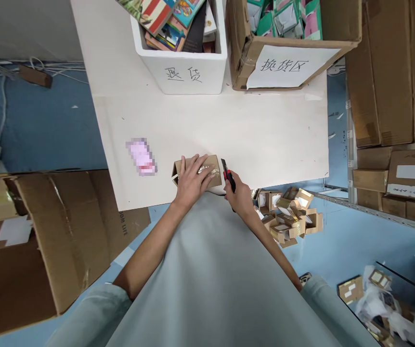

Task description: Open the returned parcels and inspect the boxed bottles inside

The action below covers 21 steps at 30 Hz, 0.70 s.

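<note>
We see the left hand [192, 180] lying flat on a small brown cardboard box [215, 176] that is sealed with clear shiny tape. Its fingers are straight and a little apart; they press on the top and do not grip it. The box sits on the white table [265, 140], close to the near edge, and its long axis goes from 9 to 3 o'clock, slightly tilted.

The right hand [239, 195] has its fingers closed around the handle of a red and black utility knife [228, 176]. The knife is just beside the right short end of the box, at 3 o'clock from it, and the blade points toward 12 o'clock, across the long axis. The right hand is the nearer one to this end. Whether the blade touches the cardboard, we cannot tell.

At 9 o'clock from the box, apart from it, lies a blurred pink thing [141, 156]. At 12 o'clock, well apart, stands a white foam bin [189, 72] full of books.
</note>
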Tool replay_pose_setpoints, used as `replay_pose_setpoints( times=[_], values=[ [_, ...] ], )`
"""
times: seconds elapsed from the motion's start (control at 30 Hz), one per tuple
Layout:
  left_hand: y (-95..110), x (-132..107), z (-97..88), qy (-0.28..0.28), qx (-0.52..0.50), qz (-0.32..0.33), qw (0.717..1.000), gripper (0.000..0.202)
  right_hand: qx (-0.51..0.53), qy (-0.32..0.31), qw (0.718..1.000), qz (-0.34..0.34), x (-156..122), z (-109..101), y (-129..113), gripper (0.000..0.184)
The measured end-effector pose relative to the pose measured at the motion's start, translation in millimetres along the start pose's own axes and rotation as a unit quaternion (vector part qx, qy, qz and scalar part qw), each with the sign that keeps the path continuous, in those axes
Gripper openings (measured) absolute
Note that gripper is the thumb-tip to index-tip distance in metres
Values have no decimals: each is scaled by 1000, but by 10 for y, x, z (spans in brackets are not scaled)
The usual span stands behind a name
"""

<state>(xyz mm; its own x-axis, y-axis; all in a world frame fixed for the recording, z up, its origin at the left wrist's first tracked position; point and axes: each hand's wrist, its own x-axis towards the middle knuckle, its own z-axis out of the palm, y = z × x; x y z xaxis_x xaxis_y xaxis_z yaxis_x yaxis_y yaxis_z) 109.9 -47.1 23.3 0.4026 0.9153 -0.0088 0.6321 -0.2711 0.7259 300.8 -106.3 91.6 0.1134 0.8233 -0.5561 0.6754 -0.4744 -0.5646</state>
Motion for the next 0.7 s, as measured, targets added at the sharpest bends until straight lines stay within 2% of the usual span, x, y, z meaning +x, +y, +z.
replay_pose_setpoints(
  times=[0.23,0.4,0.7],
  values=[
    [45,-24,30,15,11,-18,1000,30,-90,-12,995,-34,2,-4,-60,53],
    [29,-23,33,12,-4,-19,1000,30,-75,-23,997,-15,-49,25,-79,55],
    [24,-57,54,18,-4,-16,1000,27,-99,1,995,-4,-125,126,-131,55]
  ],
)
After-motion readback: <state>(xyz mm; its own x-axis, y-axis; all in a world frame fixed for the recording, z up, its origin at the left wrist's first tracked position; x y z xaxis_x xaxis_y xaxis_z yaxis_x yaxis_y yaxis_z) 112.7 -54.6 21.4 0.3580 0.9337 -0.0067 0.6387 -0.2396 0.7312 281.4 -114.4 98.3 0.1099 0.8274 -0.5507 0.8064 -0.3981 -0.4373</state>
